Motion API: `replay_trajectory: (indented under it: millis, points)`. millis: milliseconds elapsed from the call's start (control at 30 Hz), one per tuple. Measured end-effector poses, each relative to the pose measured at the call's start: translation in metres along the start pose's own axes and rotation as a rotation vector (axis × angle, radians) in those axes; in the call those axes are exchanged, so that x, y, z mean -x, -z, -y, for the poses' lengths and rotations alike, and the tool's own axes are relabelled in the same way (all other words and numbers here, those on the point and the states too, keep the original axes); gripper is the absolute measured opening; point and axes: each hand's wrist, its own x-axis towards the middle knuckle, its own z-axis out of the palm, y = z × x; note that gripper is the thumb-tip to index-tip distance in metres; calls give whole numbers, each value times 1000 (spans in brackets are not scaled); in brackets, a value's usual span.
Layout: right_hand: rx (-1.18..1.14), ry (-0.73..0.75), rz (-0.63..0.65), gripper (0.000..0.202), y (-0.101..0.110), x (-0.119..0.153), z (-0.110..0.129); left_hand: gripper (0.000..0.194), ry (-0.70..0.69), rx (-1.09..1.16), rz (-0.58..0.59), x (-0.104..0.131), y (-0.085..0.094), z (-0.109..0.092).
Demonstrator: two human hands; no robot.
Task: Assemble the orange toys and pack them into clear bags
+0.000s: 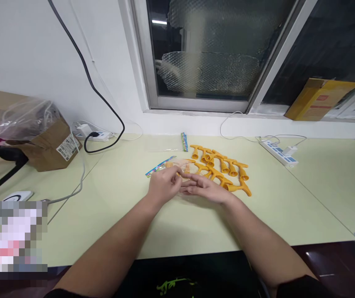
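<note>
My left hand (165, 184) is closed, its thumb and fingers pinching a clear plastic bag (180, 164) with a blue, patterned header strip (160, 166). Pale orange shapes show through the film. My right hand (207, 188) has its fingers stretched out toward the left one, against or just beside the bag; the exact contact is hidden. Right behind and beside my right hand lie several yellow plastic T-shaped pieces (224, 166) with hollow, cup-like ends. Another clear bag (165, 142) with a colourful header (184, 142) lies flat farther back.
A cardboard box (45, 145) with plastic wrap stands at the left, near a black cable (87, 74) and a power strip (103, 135). Another power strip (278, 153) lies at the back right. A yellow carton (320, 99) leans on the window sill.
</note>
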Motion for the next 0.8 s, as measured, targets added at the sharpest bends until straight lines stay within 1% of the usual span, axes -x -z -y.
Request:
replay_trajectory:
  millis: [67, 100, 133, 200, 267, 300, 333, 367, 433, 467, 533, 600, 667, 733, 800]
  points:
    - [-26, 2, 41, 53, 15, 12, 10, 16, 55, 66, -62, -3, 6, 3]
    - [-49, 24, 14, 46, 23, 16, 13, 15, 84, 101, -95, -4, 8, 4]
    - [-72, 77, -65, 39, 30, 18, 14, 15, 110, 132, -130, -6, 10, 5]
    - [-55, 193, -292, 28, 41, 16, 12, 16, 152, 175, -206, -8, 13, 8]
    - [114, 264, -485, 21, 42, 6, 5, 17, 182, 201, -293, -11, 15, 12]
    - [265, 284, -538, 19, 40, 0, 1, 17, 196, 212, -337, -11, 16, 14]
    - [452, 301, -552, 18, 35, -7, -3, 17, 208, 225, -380, -12, 17, 16]
    - [657, 334, -535, 17, 29, -12, -6, 18, 216, 240, -417, -12, 17, 19]
    - [1033, 400, -401, 19, 15, -21, -12, 17, 211, 272, -462, -12, 19, 25]
    - [1173, 416, -335, 20, 7, -23, -13, 16, 193, 286, -467, -11, 20, 29]
    - [1363, 399, -246, 23, -5, -27, -14, 14, 139, 317, -434, -9, 23, 36]
    - [1470, 362, -217, 26, -15, -30, -14, 10, 94, 369, -337, -7, 27, 42]
    - [1523, 337, -196, 28, -21, -34, -14, 7, 69, 456, -223, -7, 31, 46]
    - [1543, 321, -194, 25, -25, -38, -13, 12, 62, 519, -131, -9, 34, 46]
    - [1546, 304, -209, 20, -28, -42, -12, 14, 84, 486, -46, -13, 36, 44]
